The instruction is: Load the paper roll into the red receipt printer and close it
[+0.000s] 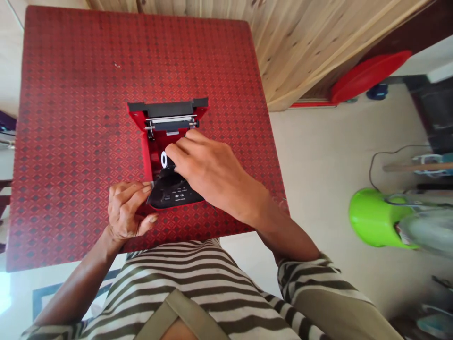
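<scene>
A small red and black receipt printer [174, 193] sits with its lid [170, 109] raised near the table's front edge. My left hand [128, 208] grips its front left corner, fingertips against the side and thumb in front. My right hand [215, 172] reaches over the open bay from the right, with its fingers closed. At its fingertips shows the white ring-shaped end of what looks like a paper roll [163, 159]; the rest lies hidden behind the hand. A dark roller [173, 125] runs across the inside of the lid.
The printer stands on a table with a red patterned cover [78, 94]. Wooden panelling [283, 47] runs along the table's far and right sides. On the floor to the right are a green bucket [371, 217] and a cable [371, 165]. A red round object [368, 78] leans beyond.
</scene>
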Demonstrator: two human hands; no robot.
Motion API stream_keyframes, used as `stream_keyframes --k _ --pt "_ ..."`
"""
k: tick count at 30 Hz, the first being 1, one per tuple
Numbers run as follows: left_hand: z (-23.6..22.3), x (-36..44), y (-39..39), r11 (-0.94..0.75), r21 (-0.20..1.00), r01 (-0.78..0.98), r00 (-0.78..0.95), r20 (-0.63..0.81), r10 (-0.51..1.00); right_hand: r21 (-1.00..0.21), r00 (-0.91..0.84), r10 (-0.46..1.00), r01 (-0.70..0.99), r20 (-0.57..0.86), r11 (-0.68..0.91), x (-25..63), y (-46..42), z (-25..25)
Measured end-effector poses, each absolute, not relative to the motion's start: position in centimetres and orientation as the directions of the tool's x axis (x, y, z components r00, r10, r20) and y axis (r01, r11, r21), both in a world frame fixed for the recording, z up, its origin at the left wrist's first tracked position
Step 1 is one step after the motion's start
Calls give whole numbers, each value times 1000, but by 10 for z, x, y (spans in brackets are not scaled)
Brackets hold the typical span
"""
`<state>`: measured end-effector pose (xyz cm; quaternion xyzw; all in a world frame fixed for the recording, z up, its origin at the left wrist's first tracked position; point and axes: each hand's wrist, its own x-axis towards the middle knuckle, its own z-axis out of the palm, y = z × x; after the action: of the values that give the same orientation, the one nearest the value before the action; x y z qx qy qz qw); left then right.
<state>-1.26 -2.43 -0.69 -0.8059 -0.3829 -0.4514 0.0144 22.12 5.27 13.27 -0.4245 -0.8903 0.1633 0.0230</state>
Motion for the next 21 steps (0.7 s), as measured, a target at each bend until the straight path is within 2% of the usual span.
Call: stream_keyframes --k 5,8,13,17,21 --pt "-1 -10 -25 -735 328 594 306 752 584 -216 -625 745 780 -231 588 197 64 121" --pt "1 -8 -24 -733 320 600 304 756 579 -219 -630 723 776 -282 591 195 73 111" --pt "3 -6 -24 -728 304 614 311 755 578 -255 -638 714 770 -290 584 197 78 100" --pt "3 -7 -24 -723 300 622 319 747 584 -360 -657 715 744 -238 563 209 71 105" --pt "3 -7 -23 -734 281 618 329 755 567 -559 -757 651 562 -51 610 231 56 112"
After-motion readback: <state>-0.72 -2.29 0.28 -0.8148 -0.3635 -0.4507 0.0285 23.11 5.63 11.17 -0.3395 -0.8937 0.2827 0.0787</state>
